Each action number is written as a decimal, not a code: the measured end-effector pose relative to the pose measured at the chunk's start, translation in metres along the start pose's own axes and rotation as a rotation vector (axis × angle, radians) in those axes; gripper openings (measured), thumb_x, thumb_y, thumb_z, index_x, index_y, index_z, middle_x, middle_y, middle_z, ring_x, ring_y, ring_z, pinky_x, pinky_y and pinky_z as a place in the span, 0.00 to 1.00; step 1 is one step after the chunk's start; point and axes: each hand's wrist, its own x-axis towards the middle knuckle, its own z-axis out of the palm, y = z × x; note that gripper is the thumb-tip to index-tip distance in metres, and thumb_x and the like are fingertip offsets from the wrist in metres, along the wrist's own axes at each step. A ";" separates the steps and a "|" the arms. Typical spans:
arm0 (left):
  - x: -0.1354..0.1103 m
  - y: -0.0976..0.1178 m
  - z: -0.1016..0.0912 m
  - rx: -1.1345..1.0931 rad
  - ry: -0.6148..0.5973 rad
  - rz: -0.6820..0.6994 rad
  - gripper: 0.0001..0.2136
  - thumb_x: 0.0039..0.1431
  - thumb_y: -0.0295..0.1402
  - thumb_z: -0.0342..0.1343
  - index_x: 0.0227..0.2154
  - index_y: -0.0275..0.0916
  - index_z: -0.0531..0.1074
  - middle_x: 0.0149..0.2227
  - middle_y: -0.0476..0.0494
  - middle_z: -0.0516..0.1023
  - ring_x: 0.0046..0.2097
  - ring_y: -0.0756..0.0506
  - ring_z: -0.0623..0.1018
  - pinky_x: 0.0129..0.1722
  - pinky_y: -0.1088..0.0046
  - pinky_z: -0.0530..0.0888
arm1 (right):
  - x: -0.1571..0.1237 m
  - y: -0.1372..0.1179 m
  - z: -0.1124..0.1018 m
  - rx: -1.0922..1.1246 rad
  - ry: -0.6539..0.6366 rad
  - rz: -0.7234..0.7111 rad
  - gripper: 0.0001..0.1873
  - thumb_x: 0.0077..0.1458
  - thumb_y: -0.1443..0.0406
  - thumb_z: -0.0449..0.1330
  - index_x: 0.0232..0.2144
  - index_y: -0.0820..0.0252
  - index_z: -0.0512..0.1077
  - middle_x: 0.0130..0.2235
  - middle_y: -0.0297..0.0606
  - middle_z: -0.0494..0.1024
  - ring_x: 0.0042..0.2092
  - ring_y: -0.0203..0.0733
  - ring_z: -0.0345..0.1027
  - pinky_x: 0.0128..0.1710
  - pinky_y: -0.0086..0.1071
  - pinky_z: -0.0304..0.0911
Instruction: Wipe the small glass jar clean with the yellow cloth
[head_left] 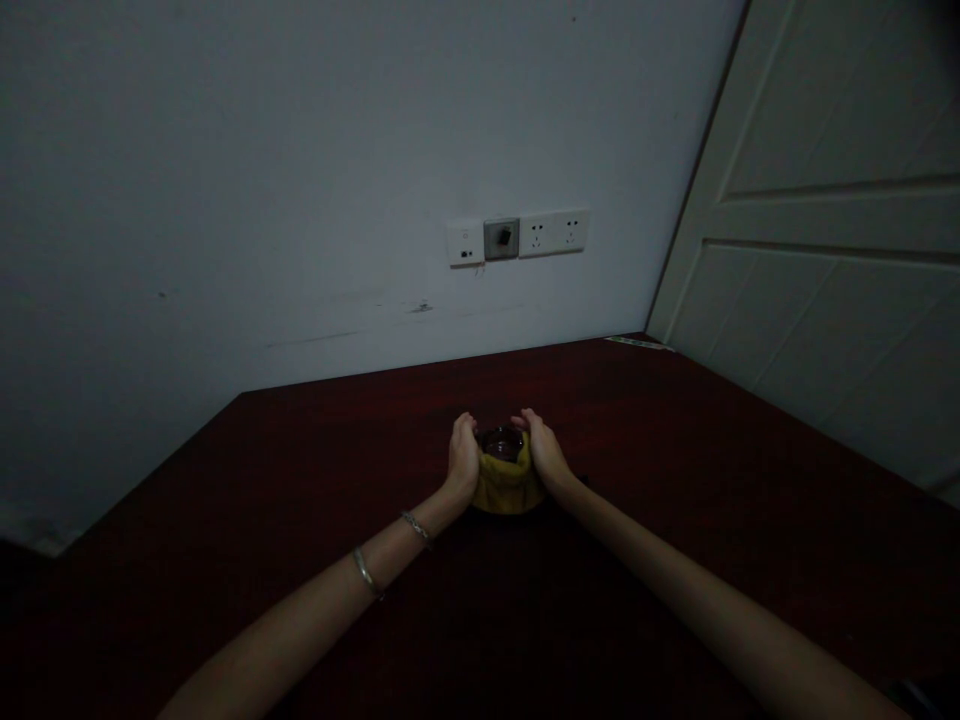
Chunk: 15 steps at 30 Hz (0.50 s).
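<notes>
A dark clear glass vessel (502, 447) stands on the table in front of me, its round rim showing at the top. A yellow cloth (508, 490) is bunched around its sides, lower at the front than the rim. My left hand (463, 456) presses on the cloth from the left, with its fingers curved along the side. From the right, my right hand (546, 454) cups the cloth the same way, fingertips near the far side of the rim. The vessel's lower part is hidden by the cloth.
The dark red wooden table (360, 450) runs back to a pale wall (300, 200). Sockets (553, 233) and a grey switch plate (501, 239) sit on that wall. A panelled white door (832, 220) borders the right side. A thin patterned strip (637, 343) lies in the far corner.
</notes>
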 end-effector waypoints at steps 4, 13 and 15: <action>-0.008 0.008 -0.016 0.054 0.013 0.001 0.16 0.58 0.38 0.46 0.45 0.38 0.69 0.45 0.38 0.76 0.45 0.44 0.75 0.49 0.67 0.69 | -0.004 -0.007 -0.019 0.022 -0.015 0.046 0.22 0.53 0.56 0.50 0.43 0.61 0.74 0.46 0.45 0.78 0.48 0.48 0.71 0.50 0.39 0.63; -0.039 0.043 -0.061 0.376 -0.311 0.253 0.13 0.55 0.38 0.48 0.24 0.40 0.73 0.27 0.44 0.75 0.34 0.44 0.73 0.39 0.69 0.69 | -0.027 -0.016 -0.057 -0.007 -0.196 0.058 0.29 0.35 0.72 0.62 0.45 0.58 0.72 0.37 0.38 0.81 0.37 0.44 0.74 0.42 0.39 0.68; -0.048 0.052 -0.070 0.555 -0.424 0.407 0.13 0.56 0.41 0.50 0.23 0.41 0.74 0.26 0.45 0.75 0.34 0.44 0.72 0.43 0.66 0.68 | -0.034 -0.018 -0.061 -0.043 -0.288 0.014 0.28 0.35 0.70 0.64 0.44 0.58 0.72 0.35 0.36 0.80 0.36 0.43 0.74 0.40 0.38 0.68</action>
